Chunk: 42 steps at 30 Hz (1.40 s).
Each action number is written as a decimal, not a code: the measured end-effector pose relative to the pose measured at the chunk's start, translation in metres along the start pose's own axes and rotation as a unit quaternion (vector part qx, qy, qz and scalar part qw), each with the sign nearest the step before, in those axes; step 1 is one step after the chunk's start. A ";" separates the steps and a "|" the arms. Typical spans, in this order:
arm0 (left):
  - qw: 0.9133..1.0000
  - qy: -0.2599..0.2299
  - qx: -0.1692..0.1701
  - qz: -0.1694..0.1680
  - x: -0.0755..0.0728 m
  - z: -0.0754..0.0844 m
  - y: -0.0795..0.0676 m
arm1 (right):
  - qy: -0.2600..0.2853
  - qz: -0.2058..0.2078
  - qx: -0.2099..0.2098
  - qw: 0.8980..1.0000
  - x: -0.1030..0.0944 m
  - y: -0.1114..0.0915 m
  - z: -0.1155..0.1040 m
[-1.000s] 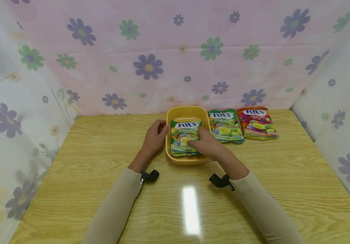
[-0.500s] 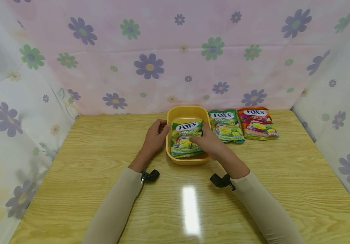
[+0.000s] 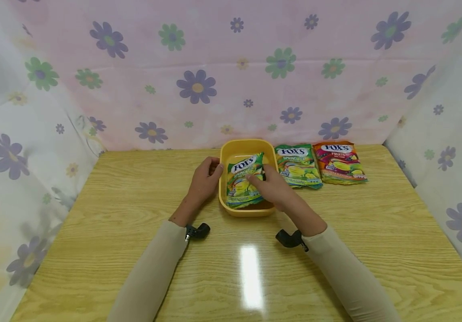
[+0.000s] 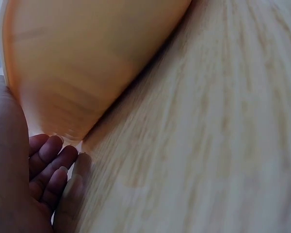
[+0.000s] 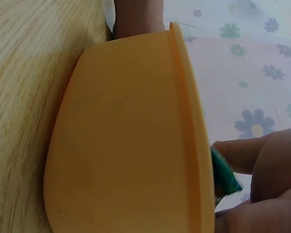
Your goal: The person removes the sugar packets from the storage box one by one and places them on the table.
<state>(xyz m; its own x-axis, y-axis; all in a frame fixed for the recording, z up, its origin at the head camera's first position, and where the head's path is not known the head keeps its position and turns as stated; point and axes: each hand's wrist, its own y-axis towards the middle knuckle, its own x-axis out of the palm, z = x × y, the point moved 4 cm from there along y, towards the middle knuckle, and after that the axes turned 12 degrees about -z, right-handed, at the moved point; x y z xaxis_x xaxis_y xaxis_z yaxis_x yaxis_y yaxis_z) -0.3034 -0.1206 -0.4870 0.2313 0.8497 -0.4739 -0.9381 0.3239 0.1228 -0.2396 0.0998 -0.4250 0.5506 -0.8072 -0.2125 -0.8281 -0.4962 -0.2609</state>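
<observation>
A yellow plastic tub (image 3: pixel 248 213) stands near the back of the table. Inside it lies a green Fox's Spring Tea candy bag (image 3: pixel 239 185), tilted, its upper right corner raised. My right hand (image 3: pixel 276 187) pinches the bag's right side, thumb on the front; its other fingers are partly hidden. In the right wrist view, a green corner of the bag (image 5: pixel 225 175) shows above the tub's rim beside my fingers. My left hand (image 3: pixel 204 181) holds the tub's left side, thumb at the rim. The left wrist view shows its curled fingers (image 4: pixel 53 167) against the outer wall.
Right of the tub lies another green Spring Tea bag (image 3: pixel 297 166), close to its wall. Beside that is a red and orange Fox's Fruits bag (image 3: pixel 339 163). A flowered curtain (image 3: pixel 231 89) hangs behind the wooden table (image 3: pixel 146 192).
The green bag in the tub has turned counterclockwise, and its upper right corner has risen. My right hand has shifted slightly with it, while the left hand stays at the tub's side.
</observation>
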 end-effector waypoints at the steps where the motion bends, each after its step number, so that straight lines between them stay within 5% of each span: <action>1: 1.000 0.001 -0.001 0.000 0.000 0.000 0.000 | -0.006 0.003 0.002 1.000 0.000 0.000 0.001; 26: 1.000 -0.008 -0.002 -0.004 0.000 0.000 -0.001 | -0.047 0.109 0.013 0.993 0.001 -0.005 0.000; 42: 1.000 -0.007 -0.002 -0.002 -0.001 0.001 -0.001 | 0.066 0.127 -0.006 0.990 -0.013 -0.033 0.001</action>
<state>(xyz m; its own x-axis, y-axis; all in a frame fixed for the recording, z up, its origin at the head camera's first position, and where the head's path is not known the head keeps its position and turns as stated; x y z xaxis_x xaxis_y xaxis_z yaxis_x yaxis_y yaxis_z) -0.3023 -0.1209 -0.4855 0.2379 0.8541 -0.4625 -0.9385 0.3249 0.1172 -0.2190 0.1267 -0.4145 0.3076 -0.9404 -0.1453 -0.9395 -0.2759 -0.2029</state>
